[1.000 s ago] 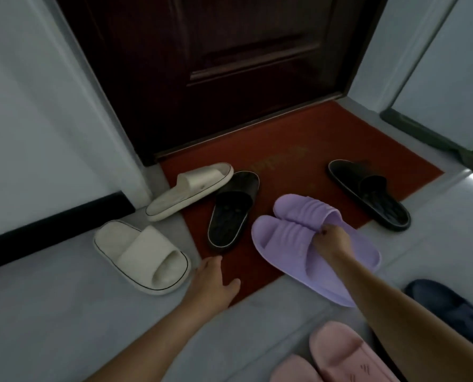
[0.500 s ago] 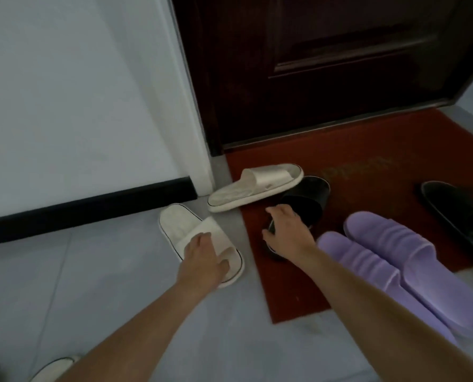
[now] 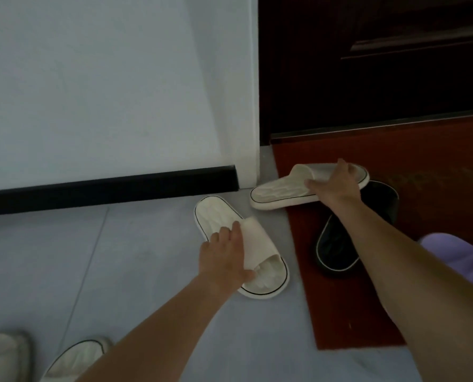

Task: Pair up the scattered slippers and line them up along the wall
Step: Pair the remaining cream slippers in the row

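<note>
Two cream slippers with a dark trim line lie near the door corner. The near cream slipper (image 3: 218, 213) sits on the grey floor, toe towards me; my left hand (image 3: 225, 256) grips its strap, thumb tucked at the toe opening. The far cream slipper (image 3: 276, 193) lies sideways, half on the red mat (image 3: 428, 186). My right hand (image 3: 334, 183) rests across its strap with the fingers spread over the far edge. A black slipper (image 3: 336, 246) lies on the mat under my right forearm.
The white wall with a black baseboard (image 3: 105, 188) runs along the left. A dark door (image 3: 367, 64) stands behind the mat. Part of a purple slipper (image 3: 456, 252) shows at the right edge. Two more pale slippers (image 3: 75, 359) (image 3: 3, 354) lie at the bottom left.
My right hand let go of the purple slippers, passed over the black slipper and landed on the far cream slipper. My left hand reached the near cream slipper and closed on its strap. The view swung left.
</note>
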Action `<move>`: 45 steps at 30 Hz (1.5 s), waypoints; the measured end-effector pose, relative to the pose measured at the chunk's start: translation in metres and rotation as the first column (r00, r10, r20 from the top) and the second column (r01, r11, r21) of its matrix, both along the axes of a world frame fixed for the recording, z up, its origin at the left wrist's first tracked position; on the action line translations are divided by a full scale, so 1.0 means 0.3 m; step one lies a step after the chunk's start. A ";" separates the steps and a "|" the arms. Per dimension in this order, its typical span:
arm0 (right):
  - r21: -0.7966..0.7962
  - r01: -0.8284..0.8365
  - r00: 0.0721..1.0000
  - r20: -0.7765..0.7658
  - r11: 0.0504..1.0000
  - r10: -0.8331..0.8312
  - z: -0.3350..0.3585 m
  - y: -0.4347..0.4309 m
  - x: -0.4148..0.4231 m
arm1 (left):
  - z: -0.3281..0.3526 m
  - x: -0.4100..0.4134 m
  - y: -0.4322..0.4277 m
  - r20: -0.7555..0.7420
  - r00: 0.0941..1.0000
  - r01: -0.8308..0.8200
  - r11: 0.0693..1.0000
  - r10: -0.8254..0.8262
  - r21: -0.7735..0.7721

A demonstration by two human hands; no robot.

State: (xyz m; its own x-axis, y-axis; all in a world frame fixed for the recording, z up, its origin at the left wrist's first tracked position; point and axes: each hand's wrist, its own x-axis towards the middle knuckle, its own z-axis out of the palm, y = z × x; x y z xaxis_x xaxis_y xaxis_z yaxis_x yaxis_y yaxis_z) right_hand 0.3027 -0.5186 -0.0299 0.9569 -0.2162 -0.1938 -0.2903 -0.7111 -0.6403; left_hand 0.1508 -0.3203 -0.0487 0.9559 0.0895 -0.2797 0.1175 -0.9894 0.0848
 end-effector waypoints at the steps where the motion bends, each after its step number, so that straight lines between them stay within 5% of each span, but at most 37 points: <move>1: -0.008 0.029 0.999 0.032 1.000 -0.028 -0.006 0.008 -0.010 | -0.003 -0.006 0.000 0.000 1.000 0.006 1.000 -0.006 0.003; 7: 0.071 0.057 0.990 0.123 0.996 -0.066 0.019 0.008 -0.081 | 0.013 -0.072 0.018 0.017 1.000 0.001 0.996 0.000 -0.090; 14: -0.011 -0.141 0.969 0.201 0.990 0.140 0.068 -0.003 -0.275 | 0.083 -0.263 0.042 -0.021 0.998 -0.064 0.978 0.061 -0.201; 21: 0.327 0.168 0.983 0.011 0.930 -0.182 0.119 0.075 -0.424 | 0.108 -0.373 -0.168 -0.180 0.872 -0.459 0.631 0.456 -0.625; 26: 0.352 0.011 0.997 -0.075 0.936 0.017 0.057 0.184 -0.629 | 0.092 -0.471 -0.279 -0.263 0.829 -0.514 0.489 0.493 -0.704; 32: 0.001 -0.390 0.900 -0.213 0.921 0.381 -0.015 0.175 -0.744 | 0.036 -0.502 -0.226 -0.258 0.922 -0.385 0.630 0.288 -0.674; 36: -0.047 -0.360 0.912 -0.229 0.932 0.341 0.016 0.107 -0.708 | 0.029 -0.441 -0.147 -0.162 0.901 -0.405 0.645 0.403 -0.648; 40: -0.129 -0.305 0.914 -0.320 0.944 0.251 0.028 -0.004 -0.695 | 0.008 -0.347 -0.094 -0.129 0.976 -0.209 0.909 0.174 -0.362; 45: 0.141 -0.287 0.850 -0.419 0.948 0.319 -0.027 -0.004 -0.741 | -0.027 -0.304 -0.116 -0.259 0.966 -0.050 0.963 -0.021 -0.266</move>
